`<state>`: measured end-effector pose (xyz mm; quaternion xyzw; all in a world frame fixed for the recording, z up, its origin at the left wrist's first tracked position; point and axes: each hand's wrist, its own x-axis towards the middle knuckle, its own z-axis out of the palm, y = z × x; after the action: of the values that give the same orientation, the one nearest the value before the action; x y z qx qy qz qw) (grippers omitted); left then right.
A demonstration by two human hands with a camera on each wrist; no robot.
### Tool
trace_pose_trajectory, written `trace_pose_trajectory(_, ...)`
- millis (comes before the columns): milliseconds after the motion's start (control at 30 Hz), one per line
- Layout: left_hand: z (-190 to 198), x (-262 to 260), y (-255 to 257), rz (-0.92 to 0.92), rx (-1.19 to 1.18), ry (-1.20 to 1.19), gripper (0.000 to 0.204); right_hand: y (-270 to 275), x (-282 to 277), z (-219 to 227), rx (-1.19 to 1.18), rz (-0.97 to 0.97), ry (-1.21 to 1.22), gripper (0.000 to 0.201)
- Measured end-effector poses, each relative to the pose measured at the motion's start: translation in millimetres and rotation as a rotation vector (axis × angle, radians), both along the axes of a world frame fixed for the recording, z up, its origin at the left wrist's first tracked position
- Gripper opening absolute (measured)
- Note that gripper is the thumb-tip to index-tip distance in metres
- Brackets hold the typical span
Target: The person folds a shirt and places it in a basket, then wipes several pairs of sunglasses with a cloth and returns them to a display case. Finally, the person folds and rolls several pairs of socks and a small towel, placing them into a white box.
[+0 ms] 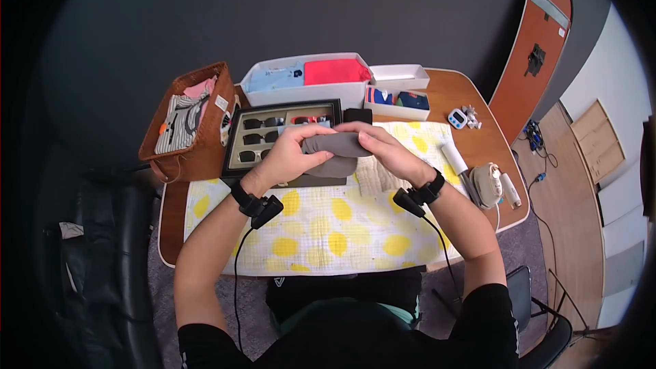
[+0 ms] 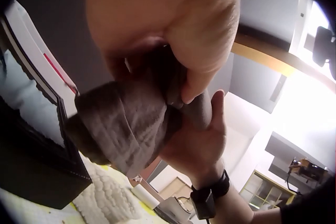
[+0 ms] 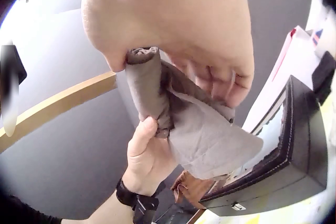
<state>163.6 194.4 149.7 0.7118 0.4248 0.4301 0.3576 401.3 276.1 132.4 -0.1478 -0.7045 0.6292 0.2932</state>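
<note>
Grey cloth (qty 1), part-rolled, is held btwn 2 hands.

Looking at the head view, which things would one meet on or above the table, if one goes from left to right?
Brown basket, left hand, grey cloth, right hand, white roll, cream pouch-like item, small white cylinder.

Grey cloth matt, fine-woven, lightly creased. Black case leather-look, low sheen, stitched along the edge; beige cloth rough, crinkled. Tabletop wood-look, smooth; basket woven, coarse-textured.
</note>
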Motion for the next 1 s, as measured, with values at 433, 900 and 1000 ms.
trace_pose_trajectory(433,-24.3,-20.1,-8.6,-0.210,-0.419,-0.522,0.053,-35.9,-17.4,-4.7,0.971,-0.411,-0.237,0.055)
trace_pose_trajectory(900,32.1,-152.7,0.6,0.241,-0.098,0.484,0.039,-23.1,-41.0,-14.7,0.972,-0.282,-0.155,0.081)
trace_pose_trajectory(1000,57.4,-232.7,-7.5,0.717,0.024,0.916,0.040,-13.2,-33.1,-17.1,0.854,-0.399,-0.123,0.075)
